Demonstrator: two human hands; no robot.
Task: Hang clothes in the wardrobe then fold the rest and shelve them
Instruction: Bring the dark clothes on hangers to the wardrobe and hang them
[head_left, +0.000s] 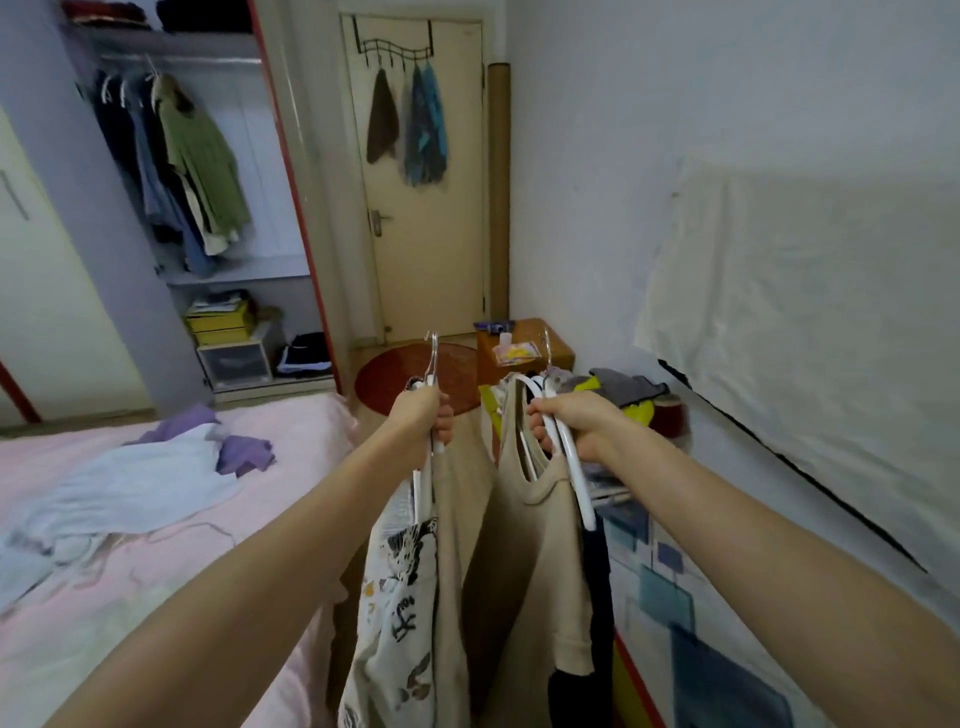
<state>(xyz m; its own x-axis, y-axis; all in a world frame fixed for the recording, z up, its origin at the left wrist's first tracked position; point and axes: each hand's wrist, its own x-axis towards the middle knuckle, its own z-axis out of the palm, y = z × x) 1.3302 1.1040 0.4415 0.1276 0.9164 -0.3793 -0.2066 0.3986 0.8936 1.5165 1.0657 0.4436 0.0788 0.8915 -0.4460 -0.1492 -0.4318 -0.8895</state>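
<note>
Evidently mid-carry in the hanging step: left hand (422, 415) clenched round the white hangers (425, 470) of a printed garment (400, 613), right hand (569, 426) clenched round those of a beige top (535, 571) and a dark piece. Garments hanging long axis straight down, hooks pointing up and far. Next, probably, turning left toward the wardrobe rail (208, 60) and lifting the hooks over it.

hangers (574, 457): glossy white plastic, metal hooks | tank top (540, 545): matt beige cloth
</note>
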